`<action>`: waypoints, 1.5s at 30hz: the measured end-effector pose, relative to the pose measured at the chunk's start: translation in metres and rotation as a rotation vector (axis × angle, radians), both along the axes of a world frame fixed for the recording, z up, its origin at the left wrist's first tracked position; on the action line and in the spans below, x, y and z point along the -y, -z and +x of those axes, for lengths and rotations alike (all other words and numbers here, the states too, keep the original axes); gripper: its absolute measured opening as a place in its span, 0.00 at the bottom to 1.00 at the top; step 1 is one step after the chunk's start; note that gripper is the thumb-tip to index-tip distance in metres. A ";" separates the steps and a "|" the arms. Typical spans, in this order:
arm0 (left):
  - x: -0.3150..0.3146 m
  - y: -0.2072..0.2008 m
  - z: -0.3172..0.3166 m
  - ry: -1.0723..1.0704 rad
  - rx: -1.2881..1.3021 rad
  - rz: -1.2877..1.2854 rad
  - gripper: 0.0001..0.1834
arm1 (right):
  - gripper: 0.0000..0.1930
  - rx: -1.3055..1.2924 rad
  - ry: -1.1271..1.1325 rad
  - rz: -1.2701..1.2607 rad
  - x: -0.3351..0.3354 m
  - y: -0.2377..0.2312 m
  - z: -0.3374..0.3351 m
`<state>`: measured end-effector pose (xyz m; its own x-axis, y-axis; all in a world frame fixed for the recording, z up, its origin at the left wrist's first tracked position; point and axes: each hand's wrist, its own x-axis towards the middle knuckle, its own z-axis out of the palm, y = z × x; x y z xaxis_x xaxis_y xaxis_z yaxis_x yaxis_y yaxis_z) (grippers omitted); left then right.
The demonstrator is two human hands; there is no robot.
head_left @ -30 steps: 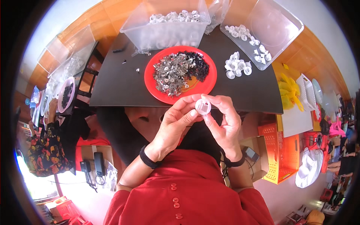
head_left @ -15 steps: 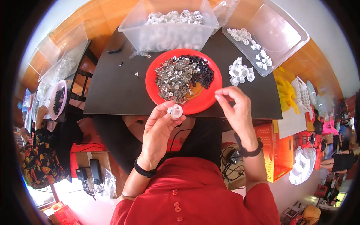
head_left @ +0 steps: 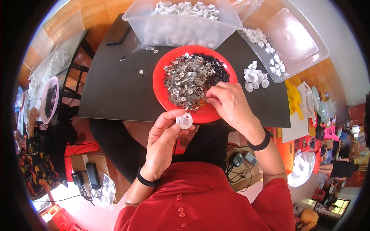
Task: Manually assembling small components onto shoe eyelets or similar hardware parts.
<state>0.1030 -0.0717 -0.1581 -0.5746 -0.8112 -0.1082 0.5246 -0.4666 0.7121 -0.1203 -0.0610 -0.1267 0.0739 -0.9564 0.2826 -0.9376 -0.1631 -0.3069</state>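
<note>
Between the thumb and fingers of my left hand [head_left: 163, 133] is a round white plastic part [head_left: 184, 121] with a squarish opening in it. It is held just off the near rim of a red plate [head_left: 162, 92]. Small metal clips [head_left: 185, 82] are heaped on the plate's left side, and small black pieces [head_left: 217, 67] lie at its far right. My right hand [head_left: 231, 102] reaches over the plate's right side, fingertips pinched at the edge of the clips. Whatever they pinch, if anything, is too small to make out.
Behind the plate stands a clear bin [head_left: 185, 32] of white parts. A pile of white parts [head_left: 255, 77] and a clear tray [head_left: 296, 63] with more lie on the right of the dark table [head_left: 115, 84]. At far left another person's hand [head_left: 33, 114] is near a pink basin [head_left: 56, 100].
My right hand has moved left from the plate's right rim to over the metal clips. The white plastic part in my left hand has turned, so its opening shows more. The view has shifted slightly.
</note>
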 end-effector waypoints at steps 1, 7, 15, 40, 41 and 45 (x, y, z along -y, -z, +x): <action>0.001 -0.001 0.001 0.011 0.017 -0.034 0.16 | 0.03 -0.041 -0.001 0.004 0.000 0.001 0.001; 0.005 0.000 0.000 0.032 0.092 -0.138 0.16 | 0.04 -0.039 0.023 0.009 -0.005 0.000 0.006; 0.008 -0.001 -0.004 0.008 0.103 -0.146 0.14 | 0.05 -0.002 0.009 0.033 0.000 0.003 0.009; 0.027 -0.023 -0.047 0.032 0.120 -0.178 0.04 | 0.07 0.898 -0.054 -0.047 -0.009 -0.014 0.015; 0.027 -0.022 -0.048 0.035 0.122 -0.179 0.04 | 0.07 0.901 -0.052 -0.049 -0.011 -0.019 0.015; 0.026 -0.022 -0.053 -0.030 0.143 -0.193 0.04 | 0.08 0.698 -0.015 -0.074 -0.014 -0.029 0.018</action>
